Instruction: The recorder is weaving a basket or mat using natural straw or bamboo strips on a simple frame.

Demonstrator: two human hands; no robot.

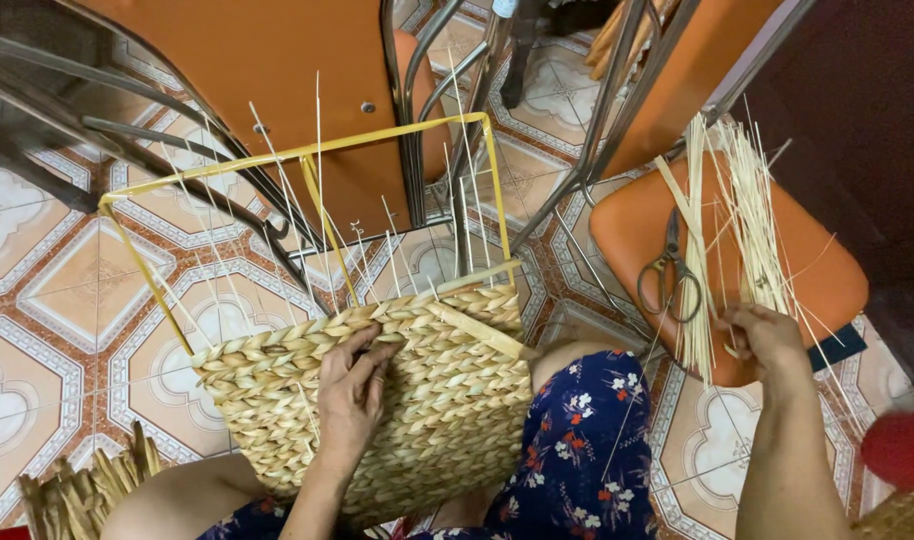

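A half-woven straw basket point(447, 390) rests on my lap, its braided pale rope wound around a yellow wire frame point(307, 152) with thin upright strands sticking out. My left hand point(352, 395) lies flat on the woven wall, fingers spread, holding it steady. My right hand point(767, 335) reaches to the orange chair seat point(817, 260) on the right and closes its fingers on a bundle of thin pale straw strands point(747, 210). Metal scissors point(670, 275) lie on the seat just left of that hand.
Orange chairs with grey metal legs point(307, 60) stand right behind the basket frame. The floor is patterned tile point(67, 290). A heap of braided straw point(82, 490) lies at lower left. Something red point(902, 450) shows at the right edge.
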